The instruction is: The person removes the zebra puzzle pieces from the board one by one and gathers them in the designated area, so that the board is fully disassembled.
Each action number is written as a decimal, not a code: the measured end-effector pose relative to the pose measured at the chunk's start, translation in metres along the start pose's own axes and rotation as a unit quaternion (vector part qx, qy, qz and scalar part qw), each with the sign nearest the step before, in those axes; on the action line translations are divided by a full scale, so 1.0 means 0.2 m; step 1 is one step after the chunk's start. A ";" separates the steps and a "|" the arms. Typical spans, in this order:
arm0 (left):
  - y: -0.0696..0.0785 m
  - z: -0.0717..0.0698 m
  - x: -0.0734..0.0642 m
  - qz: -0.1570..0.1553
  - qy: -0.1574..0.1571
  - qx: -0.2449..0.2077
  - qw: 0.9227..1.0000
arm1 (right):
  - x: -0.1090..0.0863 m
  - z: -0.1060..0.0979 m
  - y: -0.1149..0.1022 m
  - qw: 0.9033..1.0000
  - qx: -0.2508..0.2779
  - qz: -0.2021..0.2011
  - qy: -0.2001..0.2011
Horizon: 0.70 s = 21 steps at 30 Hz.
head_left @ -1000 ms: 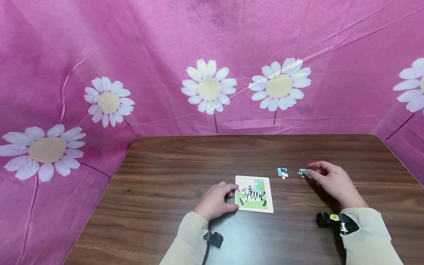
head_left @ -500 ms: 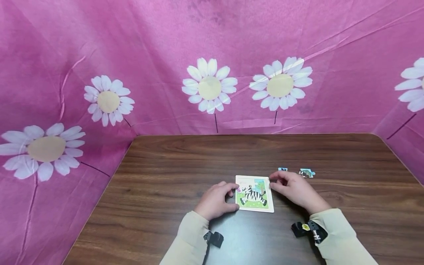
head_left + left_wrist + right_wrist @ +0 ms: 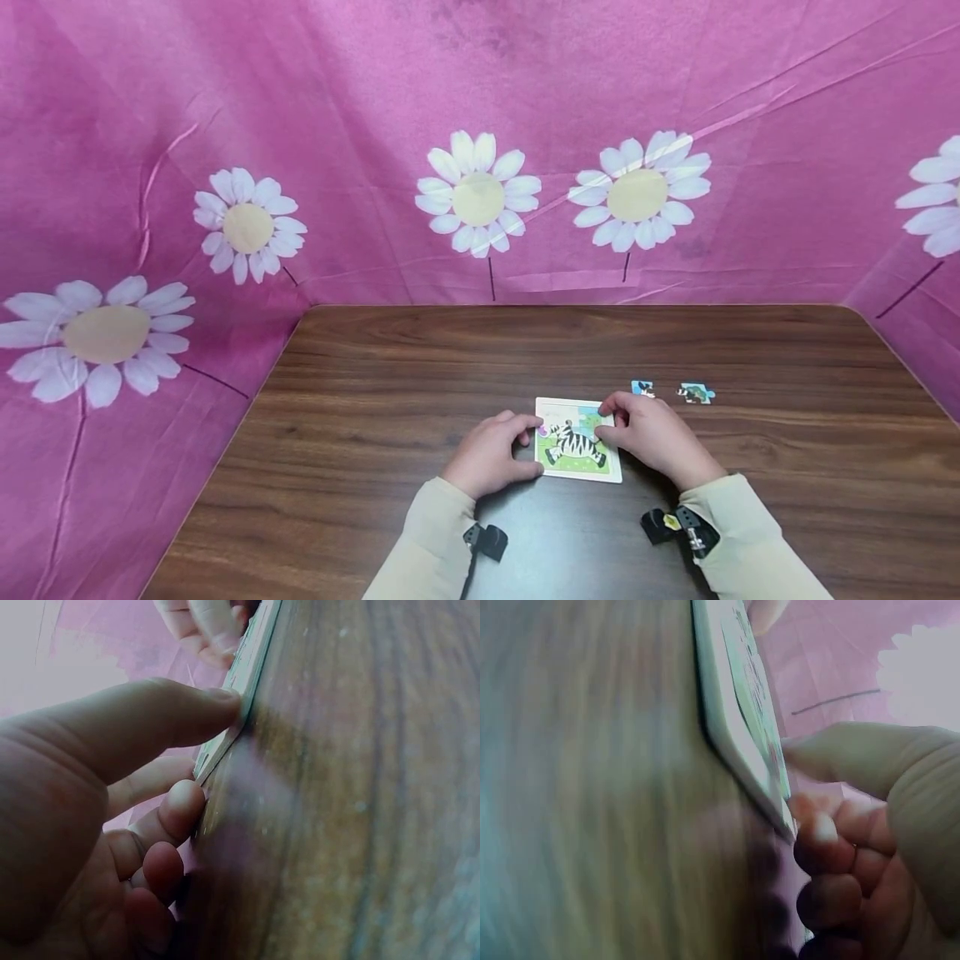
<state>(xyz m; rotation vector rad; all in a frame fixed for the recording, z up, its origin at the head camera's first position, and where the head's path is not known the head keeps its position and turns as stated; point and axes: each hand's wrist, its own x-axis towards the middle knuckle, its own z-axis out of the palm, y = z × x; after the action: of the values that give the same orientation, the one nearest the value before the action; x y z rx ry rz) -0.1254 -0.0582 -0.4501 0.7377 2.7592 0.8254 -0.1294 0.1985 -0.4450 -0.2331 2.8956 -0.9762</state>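
A square zebra jigsaw puzzle (image 3: 572, 450) in a pale frame lies on the wooden table in the head view. The upper left of its picture looks pale beside the coloured parts. My left hand (image 3: 491, 454) rests at its left edge, the thumb at the near corner and the index finger further up. In the left wrist view that thumb (image 3: 199, 712) lies straight against the frame's edge. My right hand (image 3: 656, 437) reaches over the upper right part, its thumb and index fingertips touching the puzzle with a gap between them. The other right fingers (image 3: 829, 900) are bent below the frame's corner.
Two loose jigsaw pieces lie beyond my right hand: a blue-and-white one (image 3: 642, 387), partly covered by the hand, and a blue-and-green one (image 3: 696, 393) farther right. A pink cloth (image 3: 360, 208) with daisies hangs behind the brown table (image 3: 420, 350).
My right hand has moved left from the blue-and-green piece to the puzzle's right edge, then onto its upper right part. My left hand stays at the left edge. Both loose pieces stay put.
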 end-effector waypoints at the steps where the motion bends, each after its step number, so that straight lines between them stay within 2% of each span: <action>1: 0.00 0.00 0.00 0.001 0.000 -0.001 1.000 | 0.00 0.00 -0.01 1.000 -0.001 0.005 0.004; 10: 0.00 0.00 0.01 -0.005 -0.007 -0.009 1.000 | 0.01 0.04 -0.04 0.999 -0.006 0.030 0.007; 21: 0.00 -0.01 0.00 -0.012 -0.009 -0.007 1.000 | 0.01 0.04 -0.07 0.996 0.048 0.068 -0.016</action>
<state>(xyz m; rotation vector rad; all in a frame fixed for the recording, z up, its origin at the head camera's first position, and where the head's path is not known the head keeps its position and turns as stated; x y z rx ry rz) -0.1260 -0.0586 -0.4491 0.7060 2.7366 0.8292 -0.1294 0.1820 -0.4428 -0.0446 2.7848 -1.0738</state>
